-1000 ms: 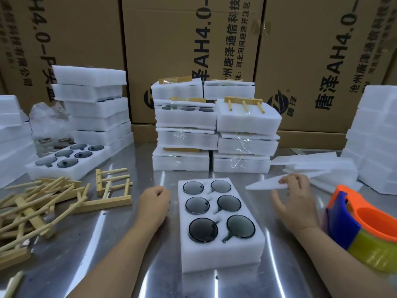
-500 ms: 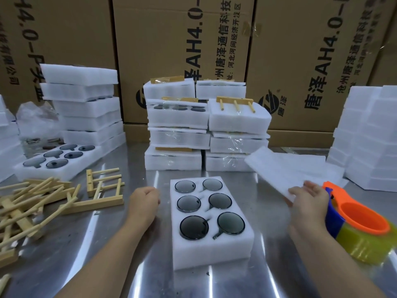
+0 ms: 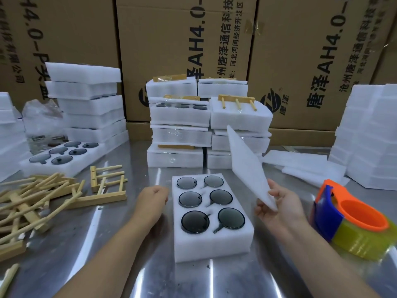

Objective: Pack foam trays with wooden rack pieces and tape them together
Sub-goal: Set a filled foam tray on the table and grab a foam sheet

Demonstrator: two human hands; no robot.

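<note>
A white foam tray (image 3: 214, 244) with several round dark glass lids in its pockets lies on the steel table right in front of me. My right hand (image 3: 281, 206) pinches the near corner of a thin white foam sheet (image 3: 247, 168), held tilted up just right of the tray. My left hand (image 3: 151, 198) rests on the table as a loose fist at the tray's left edge, holding nothing. Wooden rack pieces (image 3: 38, 201) lie piled at the left, and one assembled rack (image 3: 107, 188) sits nearer the tray.
An orange and blue tape dispenser (image 3: 352, 222) stands at the right. Taped foam packs (image 3: 206, 125) are stacked behind the tray. More foam trays (image 3: 86, 108) stack at the left, foam blocks (image 3: 373, 134) at the right, thin sheets (image 3: 300, 166) beside them. Cardboard boxes form the back wall.
My right hand has carried the thin foam sheet from the pile at the right toward the tray and tilted it upright. The left hand has stayed by the tray.
</note>
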